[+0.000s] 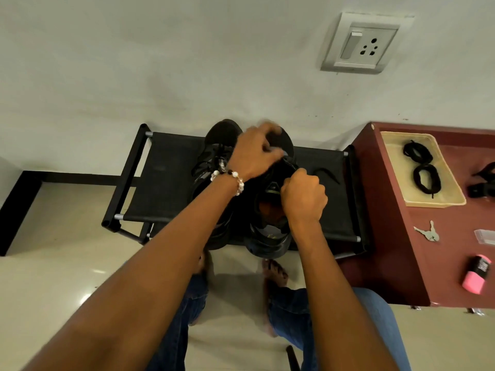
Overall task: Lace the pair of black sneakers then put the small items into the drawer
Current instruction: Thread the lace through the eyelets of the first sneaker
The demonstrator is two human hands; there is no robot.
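Gripping right sneaker [270, 231] at rack edge [359, 199]

A home, likely an entryway: a black shoe rack [166, 183] on tiled floor [53, 277], a plastered wall with a socket [361, 44], a maroon cabinet [396, 236] bearing keys [428, 232].

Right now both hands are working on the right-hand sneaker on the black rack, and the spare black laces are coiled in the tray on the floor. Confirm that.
One detail is wrong. The tray holding the coiled black laces sits on the dark red cabinet, not on the floor, as the head view shows. The rest stands: the left hand and right hand are both at the right-hand sneaker on the black rack.
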